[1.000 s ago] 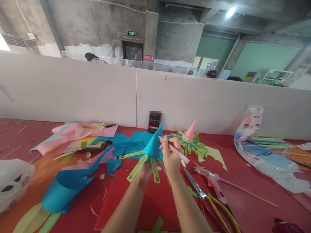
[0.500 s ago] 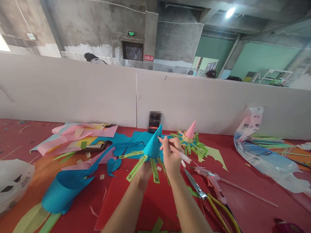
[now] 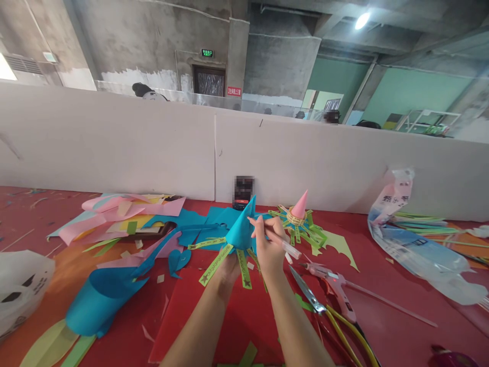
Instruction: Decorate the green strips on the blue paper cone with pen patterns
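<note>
A blue paper cone (image 3: 240, 230) with green, patterned paper strips (image 3: 216, 264) fanning from its base is held up at the centre. From below, my left hand (image 3: 228, 267) supports the cone; its fingers are mostly hidden behind the strips and cone. My right hand (image 3: 270, 244) is closed around a pink-tipped marker pen (image 3: 292, 248), whose tip meets the cone's right side. Behind and to the right stands a pink paper cone (image 3: 301, 205) with a woven-looking band and similar green strips around it.
At right lie yellow-handled scissors (image 3: 320, 305), a pink glue gun (image 3: 336, 288) and a plastic bag (image 3: 414, 255) by thin strips. On the left are a blue paper cylinder (image 3: 97, 300), coloured paper sheets (image 3: 126, 211) and a white bag (image 3: 23, 285). A phone (image 3: 243, 193) leans against the white partition (image 3: 305, 163).
</note>
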### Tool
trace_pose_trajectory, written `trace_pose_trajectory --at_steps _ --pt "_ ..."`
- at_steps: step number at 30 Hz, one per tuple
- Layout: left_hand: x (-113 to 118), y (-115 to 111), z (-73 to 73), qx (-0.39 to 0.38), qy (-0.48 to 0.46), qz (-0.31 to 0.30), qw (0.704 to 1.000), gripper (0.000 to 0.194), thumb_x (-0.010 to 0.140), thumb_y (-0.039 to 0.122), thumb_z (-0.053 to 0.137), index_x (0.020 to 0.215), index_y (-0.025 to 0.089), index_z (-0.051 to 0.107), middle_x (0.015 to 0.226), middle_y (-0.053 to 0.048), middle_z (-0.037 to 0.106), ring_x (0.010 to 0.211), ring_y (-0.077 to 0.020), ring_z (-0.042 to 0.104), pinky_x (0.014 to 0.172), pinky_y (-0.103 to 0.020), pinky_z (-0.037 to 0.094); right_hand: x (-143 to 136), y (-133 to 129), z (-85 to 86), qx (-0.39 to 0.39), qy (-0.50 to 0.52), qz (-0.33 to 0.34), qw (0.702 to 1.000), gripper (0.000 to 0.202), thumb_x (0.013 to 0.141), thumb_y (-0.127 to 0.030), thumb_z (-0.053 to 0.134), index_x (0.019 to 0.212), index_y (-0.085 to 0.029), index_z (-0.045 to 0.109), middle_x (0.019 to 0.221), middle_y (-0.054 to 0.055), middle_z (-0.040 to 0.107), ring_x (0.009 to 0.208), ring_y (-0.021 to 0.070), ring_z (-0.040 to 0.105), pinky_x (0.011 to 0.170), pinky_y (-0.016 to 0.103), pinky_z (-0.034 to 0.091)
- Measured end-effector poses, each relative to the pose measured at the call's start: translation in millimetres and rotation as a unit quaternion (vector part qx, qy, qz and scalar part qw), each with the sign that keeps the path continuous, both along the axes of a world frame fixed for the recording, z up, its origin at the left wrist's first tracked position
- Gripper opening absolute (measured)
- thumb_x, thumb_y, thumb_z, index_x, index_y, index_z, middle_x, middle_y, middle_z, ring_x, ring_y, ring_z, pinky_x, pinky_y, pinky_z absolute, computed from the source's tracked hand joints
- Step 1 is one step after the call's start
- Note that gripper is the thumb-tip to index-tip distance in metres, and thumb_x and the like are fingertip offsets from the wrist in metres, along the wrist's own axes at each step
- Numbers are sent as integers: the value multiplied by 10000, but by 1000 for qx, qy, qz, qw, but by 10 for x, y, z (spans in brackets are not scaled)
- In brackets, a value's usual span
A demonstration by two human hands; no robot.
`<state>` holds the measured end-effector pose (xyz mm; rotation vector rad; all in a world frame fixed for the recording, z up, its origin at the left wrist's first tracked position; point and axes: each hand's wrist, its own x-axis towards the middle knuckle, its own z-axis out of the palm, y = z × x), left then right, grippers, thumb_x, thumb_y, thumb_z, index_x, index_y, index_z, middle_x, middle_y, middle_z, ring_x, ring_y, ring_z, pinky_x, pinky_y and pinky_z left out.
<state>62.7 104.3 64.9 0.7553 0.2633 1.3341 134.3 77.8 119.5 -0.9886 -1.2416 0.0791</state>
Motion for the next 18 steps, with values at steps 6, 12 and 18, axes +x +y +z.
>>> trace_pose_trajectory --at_steps 6,12,18 --pt "5 -7 24 -5 -1 5 1000 555 707 592 576 1157 267 589 1179 -52 624 1204 -340 458 959 -477 419 6 12 -17 -26 -12 -15 999 276 874 -299 513 621 -210 450 519 -3 599 584 166 657 559 247 487" --pt "12 -2 33 -9 8 19 1000 535 688 564 608 1144 284 604 1156 -49 640 1204 -323 470 974 -468 420 2 4 0 -23 40 0 999 264 876 -340 507 651 -209 460 516 -28 555 497 132 589 519 238 462" --pt "12 0 23 -23 24 55 998 520 682 547 631 1105 245 627 1104 -82 663 1142 -334 528 947 -490 439 29 30 42 -73 51 -14 996 260 905 -398 428 930 -198 593 844 53 682 698 159 624 657 279 486"
